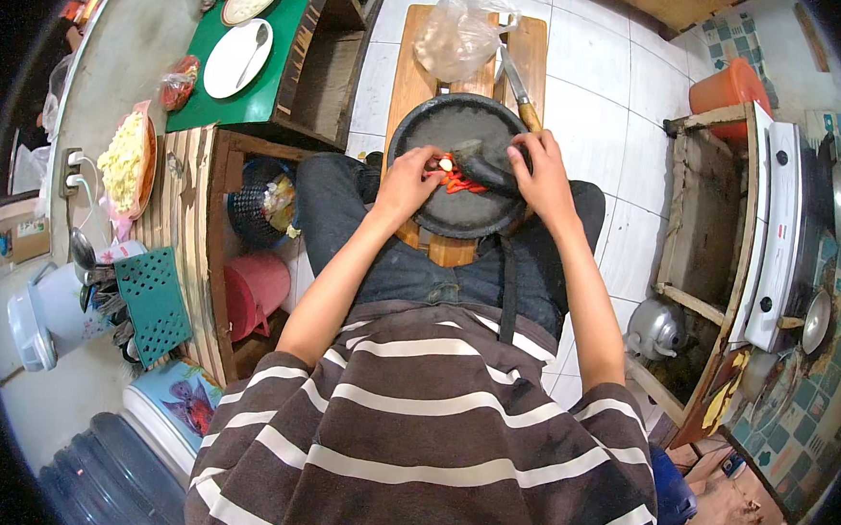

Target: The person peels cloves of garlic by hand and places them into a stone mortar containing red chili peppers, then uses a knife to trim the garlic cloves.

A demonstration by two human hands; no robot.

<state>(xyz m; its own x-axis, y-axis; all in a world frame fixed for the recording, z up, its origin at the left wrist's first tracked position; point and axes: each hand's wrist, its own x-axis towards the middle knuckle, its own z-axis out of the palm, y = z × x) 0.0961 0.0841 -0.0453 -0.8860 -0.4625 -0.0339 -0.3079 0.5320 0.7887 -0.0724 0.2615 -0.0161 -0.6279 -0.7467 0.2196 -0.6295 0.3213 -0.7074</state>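
A round dark stone mortar (459, 218) rests on a slatted wooden bench between the legs. Several red chillies (461, 185) lie in it, with a small pale piece that looks like a peeled garlic clove (445, 164). My left hand (412, 182) reaches over the mortar's left side, its fingertips at the pale piece; a firm grip cannot be made out. A dark stone pestle (487, 171) leans across the bowl towards the right rim. Over that rim is my right hand (545, 176), thumb and forefinger apart, beside the pestle's end. A knife (515, 80) with a wooden handle lies just beyond.
Behind the mortar, a clear plastic bag (459, 37) sits on the bench (411, 60). To the left, a green-topped cabinet (216, 113) bears plates (219, 70). A gas stove (776, 234) stands on a wooden frame at right, with a metal kettle (655, 327) below.
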